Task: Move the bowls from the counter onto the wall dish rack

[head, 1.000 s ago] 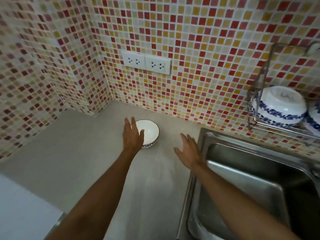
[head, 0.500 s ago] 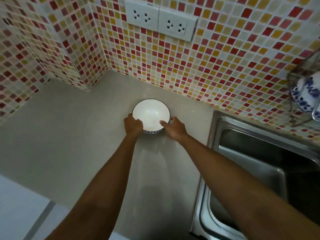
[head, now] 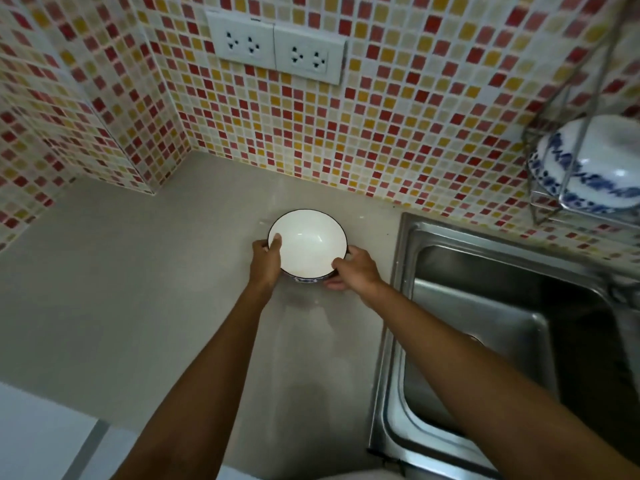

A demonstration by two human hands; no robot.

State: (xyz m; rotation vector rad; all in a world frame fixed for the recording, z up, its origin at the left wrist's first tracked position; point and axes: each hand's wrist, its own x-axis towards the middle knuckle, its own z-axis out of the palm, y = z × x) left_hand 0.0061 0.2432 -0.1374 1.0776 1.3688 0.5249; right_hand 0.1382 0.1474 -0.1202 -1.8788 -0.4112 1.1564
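Note:
A white bowl (head: 308, 242) with a dark rim and blue pattern outside sits upright over the grey counter (head: 138, 289), near the tiled back wall. My left hand (head: 266, 261) grips its left edge, thumb inside the rim. My right hand (head: 353, 268) grips its lower right edge, thumb on the rim and fingers under it. Whether the bowl still rests on the counter I cannot tell. At the right edge hangs the wire wall dish rack (head: 543, 206), with an upside-down blue-and-white bowl (head: 588, 168) in it.
A steel sink (head: 502, 341) lies right of the counter, below the rack. A double wall socket (head: 277, 51) sits on the mosaic-tiled wall above the bowl. The tiled wall steps out in a corner (head: 149, 168) at the left.
Both hands went from open and apart to closed around the bowl's edges. The bowl sits a little more to the right in view, and the rack with its bowl shows more fully.

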